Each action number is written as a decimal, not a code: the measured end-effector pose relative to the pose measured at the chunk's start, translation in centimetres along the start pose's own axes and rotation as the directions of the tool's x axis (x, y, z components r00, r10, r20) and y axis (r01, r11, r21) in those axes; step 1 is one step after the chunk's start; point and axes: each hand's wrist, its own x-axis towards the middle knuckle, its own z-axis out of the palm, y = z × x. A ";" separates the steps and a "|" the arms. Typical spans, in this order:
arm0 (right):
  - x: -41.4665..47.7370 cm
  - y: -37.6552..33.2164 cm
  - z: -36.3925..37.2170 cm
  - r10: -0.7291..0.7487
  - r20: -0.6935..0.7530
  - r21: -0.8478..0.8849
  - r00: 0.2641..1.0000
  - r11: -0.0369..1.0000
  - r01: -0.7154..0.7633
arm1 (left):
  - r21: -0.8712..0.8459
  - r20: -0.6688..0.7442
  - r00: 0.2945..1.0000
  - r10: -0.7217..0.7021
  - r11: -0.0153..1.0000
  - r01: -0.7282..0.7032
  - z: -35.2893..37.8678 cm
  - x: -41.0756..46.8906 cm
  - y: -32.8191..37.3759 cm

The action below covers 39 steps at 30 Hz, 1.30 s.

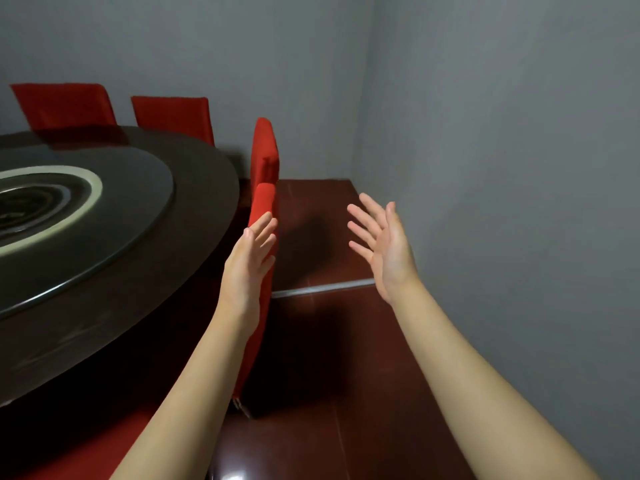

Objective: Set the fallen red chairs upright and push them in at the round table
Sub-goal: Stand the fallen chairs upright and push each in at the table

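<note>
The nearest red chair (260, 299) stands upright at the right-hand edge of the round table (204, 237), seen edge-on, its back close against the table's rim. A second red chair (265, 150) stands upright just beyond it along the same curve. At the table's far edge a third red chair (173, 116) and a fourth red chair (65, 105) show only their backs above the tabletop.

The left hand (249, 258) lies along the top of the nearest chair's back, fingers straight and close together and gripping nothing; whether they press on the fabric cannot be told. The right hand (384, 247) hangs in the air to the right, palm turned inward, fingers spread wide, holding nothing.

Between the chairs and the wall (502, 168) runs a strip of bare floor (311, 358), narrowing toward the far corner, with a pale metal strip (322, 289) crossing it.

The chairs wear soft, matte red fabric covers with rounded top corners. The table is dark and glossy, carrying a round, smoked turntable (138, 174) with a pale ring. The floor is reddish-brown and shiny; the wall is flat grey.
</note>
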 end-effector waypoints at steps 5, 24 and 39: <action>10.6 0.7 -2.3 0.014 0.062 -0.031 0.998 0.999 -0.012 | -0.019 -0.064 0.998 0.007 1.000 -0.008 2.0 10.1 -2.4; 61.7 3.0 -7.4 0.043 0.183 -0.053 0.982 0.998 -0.034 | 0.043 -0.278 0.960 0.025 0.999 -0.014 4.8 57.8 -9.5; 100.4 9.5 3.5 0.235 0.629 -0.185 0.741 0.971 -0.150 | 0.047 -0.769 0.639 -0.004 0.997 0.063 -1.4 83.3 -17.6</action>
